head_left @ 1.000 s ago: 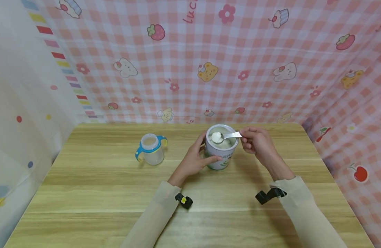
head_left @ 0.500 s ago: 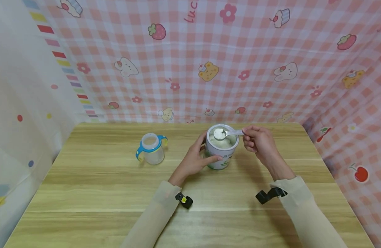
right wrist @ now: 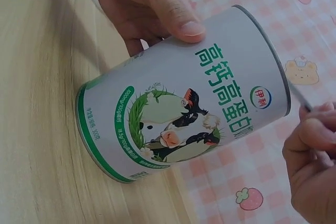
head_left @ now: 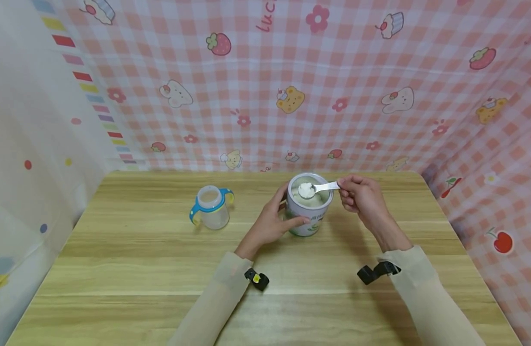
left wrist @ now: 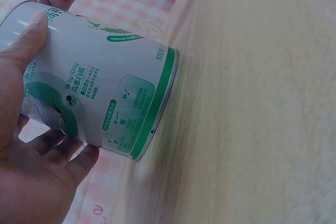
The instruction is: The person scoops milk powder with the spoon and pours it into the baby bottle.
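Observation:
A white and green milk powder can (head_left: 304, 223) with a cow printed on its side (right wrist: 178, 114) stands upright and uncovered at the back of the table. My left hand (head_left: 271, 221) grips it from the left, thumb across the front and fingers around the far side. Between thumb and fingers my right hand (head_left: 362, 199) pinches the handle of a metal spoon (head_left: 328, 186). The spoon's bowl carries a heap of white powder (head_left: 307, 190) and is held over the can's mouth. More powder shows inside the can below it.
A clear sippy cup (head_left: 213, 216) with blue and yellow handles stands lidless to the left of the can. The wooden table (head_left: 140, 288) ends at a pink checked curtain (head_left: 265, 96) behind. Black wrist cameras (head_left: 257, 279) sit on both sleeves.
The spoon has shifted slightly right over the can's mouth, and its heap of powder looks flatter. The left hand, the can and the cup have stayed in place.

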`<state>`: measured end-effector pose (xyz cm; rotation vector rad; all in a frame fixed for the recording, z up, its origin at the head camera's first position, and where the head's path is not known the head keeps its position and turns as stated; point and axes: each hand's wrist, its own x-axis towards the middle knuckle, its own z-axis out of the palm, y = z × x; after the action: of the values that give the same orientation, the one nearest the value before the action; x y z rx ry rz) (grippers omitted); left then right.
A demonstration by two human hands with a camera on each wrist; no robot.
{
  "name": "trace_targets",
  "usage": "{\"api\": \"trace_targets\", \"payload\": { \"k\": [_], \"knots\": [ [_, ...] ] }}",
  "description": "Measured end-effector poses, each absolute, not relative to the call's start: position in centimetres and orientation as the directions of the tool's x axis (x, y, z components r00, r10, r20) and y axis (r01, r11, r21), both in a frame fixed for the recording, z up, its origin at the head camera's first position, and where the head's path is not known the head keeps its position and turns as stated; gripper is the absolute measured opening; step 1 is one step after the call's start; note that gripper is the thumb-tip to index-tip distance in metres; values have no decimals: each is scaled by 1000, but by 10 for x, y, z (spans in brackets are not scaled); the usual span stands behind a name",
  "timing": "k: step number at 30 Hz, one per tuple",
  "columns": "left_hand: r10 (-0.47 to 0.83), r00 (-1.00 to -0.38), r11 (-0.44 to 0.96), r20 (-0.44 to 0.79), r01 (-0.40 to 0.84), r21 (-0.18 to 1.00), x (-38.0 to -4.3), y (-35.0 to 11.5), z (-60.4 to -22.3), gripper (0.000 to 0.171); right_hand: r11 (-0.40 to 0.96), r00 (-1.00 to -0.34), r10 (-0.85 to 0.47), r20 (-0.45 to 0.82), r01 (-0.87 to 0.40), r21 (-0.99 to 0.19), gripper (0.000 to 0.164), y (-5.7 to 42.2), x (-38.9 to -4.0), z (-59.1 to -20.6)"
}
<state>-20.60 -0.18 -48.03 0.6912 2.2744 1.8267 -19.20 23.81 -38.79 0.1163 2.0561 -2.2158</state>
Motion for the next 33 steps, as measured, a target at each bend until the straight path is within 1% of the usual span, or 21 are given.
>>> {"api": "trace_targets", "payload": {
  "k": [4, 11, 18, 24, 33],
  "knots": [
    [438, -880, 153, 181, 272, 950, -205, -3, -480, 93, -22, -992, -12, -129, 129, -991, 23, 237, -191, -387],
    [441, -876, 149, 193, 283, 947, -206, -4, -481, 93, 2, -991, 5, -134, 134, -991, 22, 237, -191, -388],
    [447, -877, 147, 177, 267, 952, -206, -4, -479, 93, 28, -989, 18, -148, 148, -989, 21, 239, -190, -387],
    [450, -877, 152, 166, 259, 954, -205, -1, -478, 94, -1, -989, 17, -145, 145, -989, 20, 242, -189, -388],
    [445, -878, 187, 174, 281, 941, -204, -7, -478, 99, -120, -989, -34, -142, 145, -982, 19, 243, -187, -388]
  ]
}}
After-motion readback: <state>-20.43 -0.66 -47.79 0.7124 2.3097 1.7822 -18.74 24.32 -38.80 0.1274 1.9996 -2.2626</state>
